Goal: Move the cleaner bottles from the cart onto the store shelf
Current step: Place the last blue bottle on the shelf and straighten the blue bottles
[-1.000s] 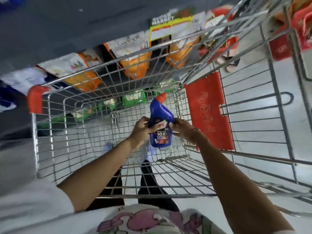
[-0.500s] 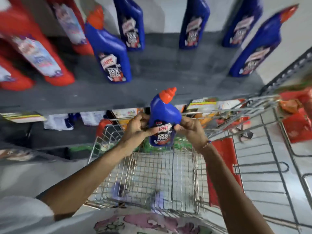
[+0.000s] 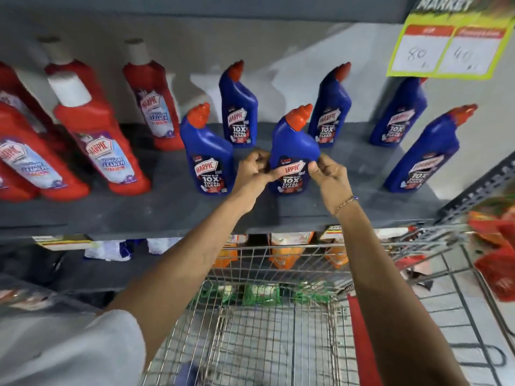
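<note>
A blue cleaner bottle (image 3: 294, 146) with an orange-red cap stands upright on the grey store shelf (image 3: 172, 213), near its front middle. My left hand (image 3: 255, 169) grips its left side and my right hand (image 3: 327, 174) grips its right side at the label. Several other blue bottles stand around it: one (image 3: 207, 154) just to the left, one (image 3: 238, 107) behind, more to the right. The wire cart (image 3: 278, 316) is below, under my arms; something blue (image 3: 186, 371) shows blurred at its near bottom edge.
Red cleaner bottles (image 3: 100, 135) with white caps fill the shelf's left side. A yellow price sign (image 3: 448, 48) hangs at the top right. Orange and green packets sit on lower shelves behind the cart. Red bags lie at the right edge.
Both hands lifted the blue bottle out of the cart and up onto the shelf, where it now stands between other blue bottles. The view rose from the cart to the shelf.
</note>
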A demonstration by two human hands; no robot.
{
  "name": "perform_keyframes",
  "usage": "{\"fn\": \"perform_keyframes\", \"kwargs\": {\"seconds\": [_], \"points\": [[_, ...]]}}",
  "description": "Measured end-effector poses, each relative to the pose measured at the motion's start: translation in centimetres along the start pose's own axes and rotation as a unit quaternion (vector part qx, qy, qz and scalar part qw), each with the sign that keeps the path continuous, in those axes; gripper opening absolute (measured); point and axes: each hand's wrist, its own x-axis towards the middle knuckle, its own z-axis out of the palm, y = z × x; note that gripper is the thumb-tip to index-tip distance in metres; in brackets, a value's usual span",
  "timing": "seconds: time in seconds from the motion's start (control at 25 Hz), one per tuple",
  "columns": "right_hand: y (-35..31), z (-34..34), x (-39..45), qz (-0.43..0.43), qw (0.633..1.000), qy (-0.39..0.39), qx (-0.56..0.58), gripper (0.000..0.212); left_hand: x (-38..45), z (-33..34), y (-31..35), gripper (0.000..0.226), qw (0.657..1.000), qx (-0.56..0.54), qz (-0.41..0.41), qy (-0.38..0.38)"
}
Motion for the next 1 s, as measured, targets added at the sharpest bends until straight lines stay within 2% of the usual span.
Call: {"fn": "perform_keyframes", "kwargs": {"seconds": [0.12,0.36,0.48,0.56,0.68,0.76,0.84,0.92,1.0], "points": [[0.5,-1.0,2.0,0.006,1.0,0.02,-0.002,0.035,2.4,1.2,-0.5,0.031,1.0,-0.007,-0.003,-0.012],[1.0,-1.7,2.5,0.022,1.0,0.006,-0.017,0.038,3.6,2.1,-1.6,0.026,1.0,0.007,-0.014,-0.019],[1.0,-2.1,2.3,0.042,0.999,-0.01,-0.031,0.042,2.2,2.0,-1.2,0.038,0.997,0.08,0.001,-0.009],[1.7,-2.4,1.7,0.08,0.995,-0.036,-0.044,0.056,-0.1,1.0,-2.2,0.036,0.993,0.105,0.007,0.048],[2.5,-2.3,0.9,0.14,0.989,-0.041,-0.013,0.082,-3.9,-2.3,-5.3,0.009,0.984,0.039,-0.022,0.173],[2.4,-1.9,1.3,0.148,0.988,-0.046,-0.022,0.087,-5.0,-6.2,-6.4,0.017,0.964,0.026,-0.05,0.261],[2.4,-1.5,1.8,0.139,0.987,-0.049,-0.063,0.088,-4.4,-9.9,-6.3,0.017,0.941,0.072,-0.063,0.324],[2.7,-0.8,1.9,0.132,0.984,-0.028,-0.115,0.083,-3.3,-12.2,-5.4,0.04,0.942,0.13,-0.056,0.305],[2.4,-0.3,1.5,0.124,0.983,0.001,-0.137,0.074,-2.3,-12.7,-4.4,0.06,0.958,0.185,-0.041,0.214]]}}
